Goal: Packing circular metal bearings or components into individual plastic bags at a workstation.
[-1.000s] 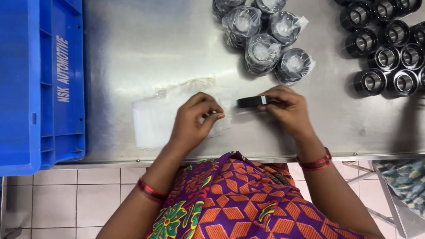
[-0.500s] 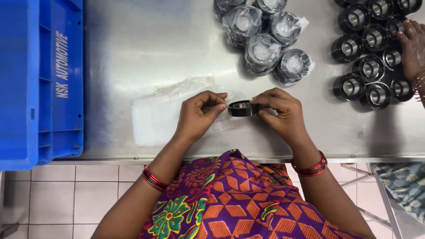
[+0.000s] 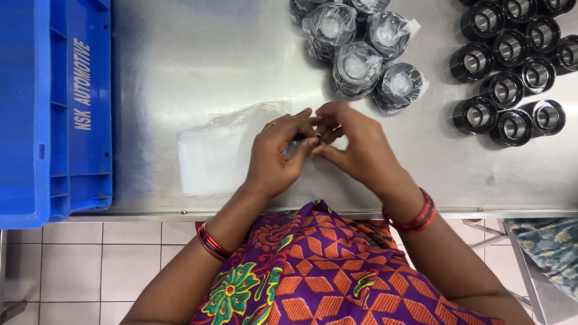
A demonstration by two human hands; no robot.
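Note:
My left hand [image 3: 278, 157] and my right hand [image 3: 356, 144] meet fingertip to fingertip above the steel table [image 3: 198, 60]. Between the fingers only a dark sliver of a black ring-shaped bearing [image 3: 303, 139] shows; the rest is hidden by the hands. My right hand curls around it from the right. My left hand pinches a thin clear plastic bag [image 3: 300, 157] at the same spot. Just left of my hands, a flat stack of clear plastic bags [image 3: 220, 153] lies on the table.
A cluster of bearings wrapped in clear bags [image 3: 361, 45] sits at the back centre. Several bare black bearings [image 3: 512, 60] stand at the back right. A blue plastic crate [image 3: 54, 114] fills the left side. Tiled floor and a patterned cloth [image 3: 548, 253] lie below the table edge.
My right hand has carried the black bearing left to my left hand, and both hands now close over it. Another person's hand seen at the far right edge is gone.

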